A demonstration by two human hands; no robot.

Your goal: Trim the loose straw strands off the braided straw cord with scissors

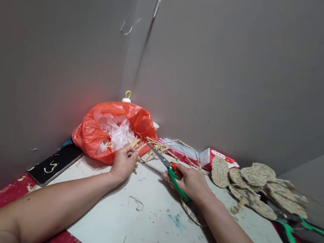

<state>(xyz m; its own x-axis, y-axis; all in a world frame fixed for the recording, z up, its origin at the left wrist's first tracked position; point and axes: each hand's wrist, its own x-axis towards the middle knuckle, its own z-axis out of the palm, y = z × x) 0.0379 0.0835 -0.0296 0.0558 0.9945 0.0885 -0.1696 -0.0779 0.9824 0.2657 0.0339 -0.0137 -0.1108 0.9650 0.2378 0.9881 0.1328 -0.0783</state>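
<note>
My right hand (190,181) is closed around the green and orange handles of a pair of scissors (161,157). The blades point up and left, toward a braided straw cord (141,146). My left hand (124,162) pinches the cord near its end, at the front edge of a red plastic bag (87,140). White plastic and straw scraps lie inside the bag's mouth. More braided cord (189,148) trails right of the blades, and a loop of it hangs below my right hand.
Several coiled straw pieces (258,174) lie at the right, beside green-handled tools (291,228). A red and white packet (216,158) stands by the wall. A phone (55,164) with straw scraps on it lies at the left. Grey walls (233,64) close off the back.
</note>
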